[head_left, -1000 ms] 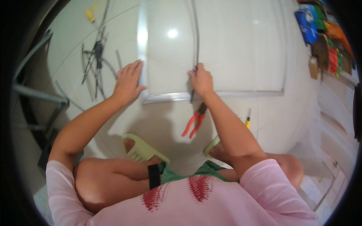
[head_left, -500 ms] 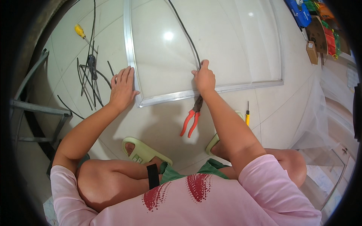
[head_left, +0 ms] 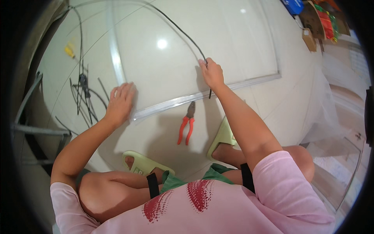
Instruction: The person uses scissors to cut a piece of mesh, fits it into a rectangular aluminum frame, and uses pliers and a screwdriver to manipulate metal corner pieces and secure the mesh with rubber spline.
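My right hand [head_left: 212,75] is closed round a thin black cord [head_left: 176,25], whose short end sticks out below the fist. From the fist the cord arches away to the upper left, above a silver-framed mesh panel [head_left: 171,102] on the floor. My left hand [head_left: 120,104] lies over the panel's left side near its near corner, fingers stretched out and nothing in them. Pliers with red handles [head_left: 182,128] rest on the floor just outside the near edge, touched by neither hand.
Left of the panel lie several black cord pieces [head_left: 89,102], a black-handled tool [head_left: 83,80] among them, and a yellow-handled screwdriver [head_left: 69,51]. A metal stand [head_left: 41,129] is at far left. At upper right are a small cardboard box [head_left: 309,39] and a blue item [head_left: 293,6]. Sheer fabric [head_left: 320,105] hangs at right.
My right hand has come up with the cord, moving away from the pliers, which now show whole. The cord now arches to the left. My left hand stays at the panel's corner. The view has shifted.
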`<state>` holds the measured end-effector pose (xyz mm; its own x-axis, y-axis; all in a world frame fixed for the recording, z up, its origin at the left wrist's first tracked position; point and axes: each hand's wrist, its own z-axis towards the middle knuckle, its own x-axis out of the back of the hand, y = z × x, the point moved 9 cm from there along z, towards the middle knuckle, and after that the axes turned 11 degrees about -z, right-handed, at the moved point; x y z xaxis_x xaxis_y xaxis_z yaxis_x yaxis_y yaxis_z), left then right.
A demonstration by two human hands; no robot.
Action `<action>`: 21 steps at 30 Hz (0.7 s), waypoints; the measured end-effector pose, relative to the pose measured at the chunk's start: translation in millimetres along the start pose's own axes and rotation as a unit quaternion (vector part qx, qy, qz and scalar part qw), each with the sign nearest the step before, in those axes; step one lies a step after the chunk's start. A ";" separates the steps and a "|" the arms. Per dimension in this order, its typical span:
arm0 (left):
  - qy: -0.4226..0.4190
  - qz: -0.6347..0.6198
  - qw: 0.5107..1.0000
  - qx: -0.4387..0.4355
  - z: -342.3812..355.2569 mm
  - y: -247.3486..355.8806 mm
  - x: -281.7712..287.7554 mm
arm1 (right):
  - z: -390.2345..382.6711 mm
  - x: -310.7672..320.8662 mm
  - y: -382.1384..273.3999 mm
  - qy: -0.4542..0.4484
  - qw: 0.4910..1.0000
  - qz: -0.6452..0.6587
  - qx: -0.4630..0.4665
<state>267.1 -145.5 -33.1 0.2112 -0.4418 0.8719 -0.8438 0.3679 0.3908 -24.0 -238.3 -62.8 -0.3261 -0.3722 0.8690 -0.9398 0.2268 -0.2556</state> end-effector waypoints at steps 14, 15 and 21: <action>0.107 -0.128 0.964 -0.206 249.0 297.2 -28.8 | 51.8 125.3 247.9 0.172 0.927 0.028 -0.333; 0.119 -0.139 0.965 -0.188 256.7 304.1 -33.8 | 53.4 123.3 264.0 0.172 0.924 0.032 -0.339; 0.038 -0.141 0.984 -0.103 283.7 299.9 -67.7 | 69.2 105.3 291.1 0.155 0.936 0.064 -0.309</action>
<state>-140.2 -237.4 -58.7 0.4659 -0.4909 0.7361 -0.6294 0.4008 0.6657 -339.0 -273.8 -74.9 -0.2972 -0.0486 0.9536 -0.6249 0.7650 -0.1557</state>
